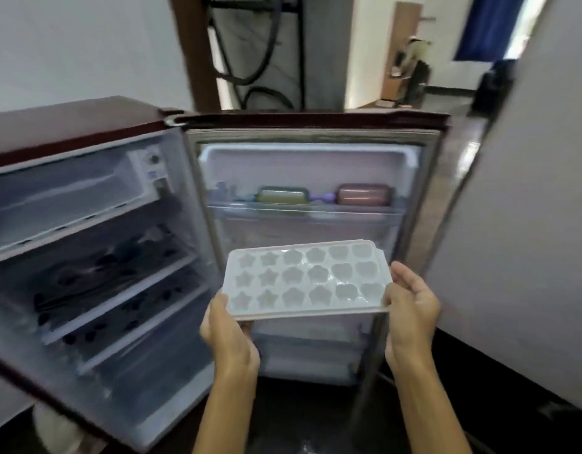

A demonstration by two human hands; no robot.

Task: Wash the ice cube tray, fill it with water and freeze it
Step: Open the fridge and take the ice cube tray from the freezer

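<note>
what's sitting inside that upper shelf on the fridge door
The door shelf holds a green-lidded container, a pink container and something purple between them; the shelf's front hides their lower parts.

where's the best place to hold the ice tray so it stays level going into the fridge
By its two short ends, one hand from each side, as shown: left hand at the near-left corner, right hand at the right end. The ice tray is wide, flat and shallow with a thin rim around open moulds, so pinching the rim at opposite ends probably keeps it level. The fridge stands open to the left.
</note>
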